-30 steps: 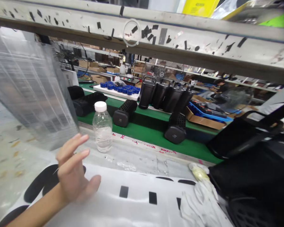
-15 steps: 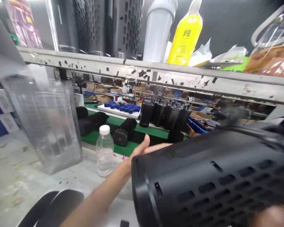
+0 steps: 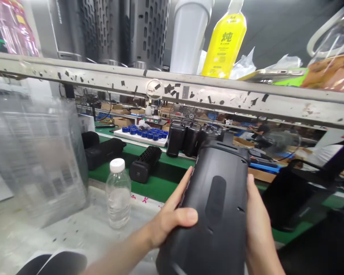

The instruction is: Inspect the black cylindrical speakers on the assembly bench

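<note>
The black housing has swung from sideways to pointing far, left hand and right hand gripping its sides; a far yellow bottle reads "炖".

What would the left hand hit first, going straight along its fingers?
Leaving aside the black housing it holds, the left hand would probably meet the standing black units across the green surface. Depth is unclear; it might touch that surface first.

Black casing, green belt, yellow bottle, white black-flecked shelf edge
</note>
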Available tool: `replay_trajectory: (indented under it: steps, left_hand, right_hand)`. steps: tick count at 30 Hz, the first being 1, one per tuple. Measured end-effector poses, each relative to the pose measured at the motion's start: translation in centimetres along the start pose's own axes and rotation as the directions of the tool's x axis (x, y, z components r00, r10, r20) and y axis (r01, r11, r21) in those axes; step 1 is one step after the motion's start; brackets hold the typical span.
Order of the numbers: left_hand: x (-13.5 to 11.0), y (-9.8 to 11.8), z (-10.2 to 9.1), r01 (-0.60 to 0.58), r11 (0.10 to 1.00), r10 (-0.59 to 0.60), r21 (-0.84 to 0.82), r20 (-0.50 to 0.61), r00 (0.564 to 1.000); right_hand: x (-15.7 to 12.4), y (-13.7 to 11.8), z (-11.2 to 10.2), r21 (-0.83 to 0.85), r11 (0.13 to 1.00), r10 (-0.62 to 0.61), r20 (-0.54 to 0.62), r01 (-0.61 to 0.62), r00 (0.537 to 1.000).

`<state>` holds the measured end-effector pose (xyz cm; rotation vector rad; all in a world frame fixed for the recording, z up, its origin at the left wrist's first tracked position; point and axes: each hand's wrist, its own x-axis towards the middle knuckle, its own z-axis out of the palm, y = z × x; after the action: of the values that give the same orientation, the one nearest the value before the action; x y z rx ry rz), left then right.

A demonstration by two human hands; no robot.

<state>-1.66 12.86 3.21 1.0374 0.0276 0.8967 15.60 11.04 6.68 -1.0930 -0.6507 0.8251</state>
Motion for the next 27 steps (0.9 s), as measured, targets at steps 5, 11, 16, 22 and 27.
replay_trajectory:
  steps: [5,11,16,22,27]
  left_hand:
    - [-0.2,1.3,0.4,-0.223,0.958,0.216,0.182,0.059,0.975]
    - [-0.8,2.5,1.3,-0.156,0.832,0.245,0.532,-0.101,0.964]
    - [-0.6,2.4,1.4,0.061,0.595,0.307,0.802,-0.297,0.904]
    - [-0.4,2.8,1.1,0.195,0.495,0.316,0.847,-0.384,0.867]
    - [0.6,3.1,-0.6,0.086,0.745,0.247,0.662,-0.393,0.886]
  right_hand:
    - [-2.9,-0.8,1.6,0.014,0.986,0.161,0.172,-0.166,0.972]
    - [-3.3,-0.4,1.9,-0.034,0.998,0.055,0.328,-0.046,0.943]
    - [-1.8,0.4,2.1,-0.130,0.992,0.043,0.294,-0.005,0.955]
    - [-1.1,1.3,2.8,-0.272,0.933,-0.172,0.234,0.234,0.957]
    - [0.3,2.9,2.3,0.010,0.999,0.028,0.328,-0.033,0.944]
